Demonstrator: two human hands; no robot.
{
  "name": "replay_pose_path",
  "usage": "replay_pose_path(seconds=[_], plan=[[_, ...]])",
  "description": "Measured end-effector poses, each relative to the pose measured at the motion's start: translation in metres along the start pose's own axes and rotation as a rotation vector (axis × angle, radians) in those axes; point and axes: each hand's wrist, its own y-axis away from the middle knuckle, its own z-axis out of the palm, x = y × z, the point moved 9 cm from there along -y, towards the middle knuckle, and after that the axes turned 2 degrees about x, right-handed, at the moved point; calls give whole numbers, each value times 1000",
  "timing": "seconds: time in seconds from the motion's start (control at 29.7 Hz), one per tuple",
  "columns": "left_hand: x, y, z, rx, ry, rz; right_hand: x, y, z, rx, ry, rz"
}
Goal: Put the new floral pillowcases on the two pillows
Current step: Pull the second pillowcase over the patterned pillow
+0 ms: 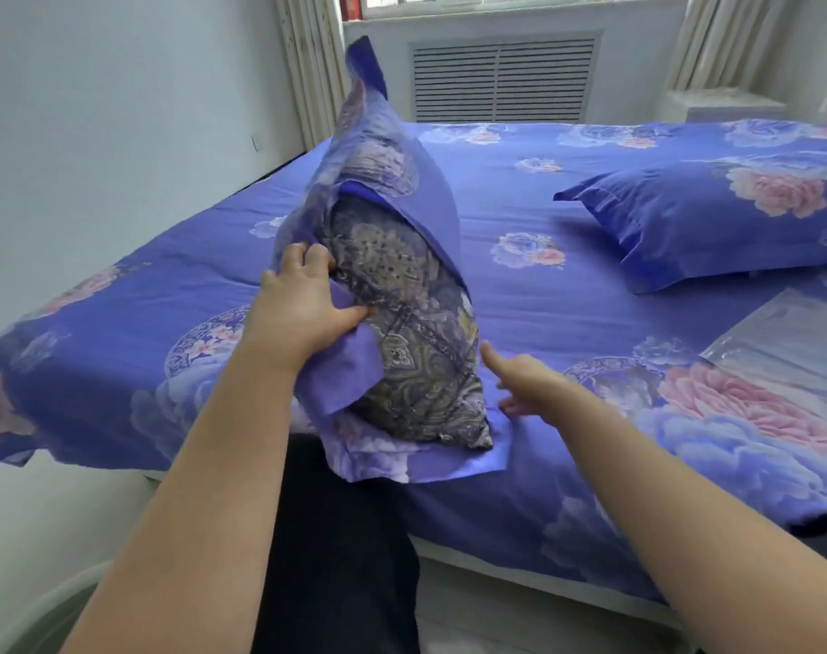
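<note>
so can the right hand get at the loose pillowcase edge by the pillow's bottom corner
Probably yes. The right hand is open, just beside the pillow, and nothing lies between it and the pillowcase edge on the bed.

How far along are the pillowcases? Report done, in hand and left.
Done: the far pillow lies on the bed fully cased. In hand: the left hand grips the floral pillowcase half over the patterned pillow, which stands on end; the right hand reaches in, open. Left: cover the pillow's lower half.

Second pillow (713, 219) right of pillow (416, 332)
</note>
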Motion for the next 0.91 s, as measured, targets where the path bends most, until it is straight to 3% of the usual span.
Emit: replay_pose_path(seconds=[0.07, 0.24, 0.34, 0.5, 0.64, 0.74, 0.77, 0.84, 0.91], plan=[[-17, 7, 6, 32, -50, -4, 7, -4, 32, -73, 80, 55], [-54, 17, 21, 47, 99, -95, -19, -17, 101, -354, -762, 219], [-47, 23, 15, 182, 154, -42, -27, -26, 98, -194, -844, 185], [10, 26, 10, 381, 267, 219, -39, -21, -1, 208, -881, -196], [61, 27, 2, 504, 378, 361, -47, 7, -87, 457, -678, -451], [75, 25, 30, 479, 413, 402, -41, 28, -134, 605, -397, -551], [77, 25, 51, 398, 411, 406, -40, 31, -146, 619, -260, -578], [80, 29, 108, 83, 337, 412, -35, 27, -157, 530, 176, -482], [74, 36, 147, -200, 247, 355, -9, 20, -161, 414, 684, -147]])
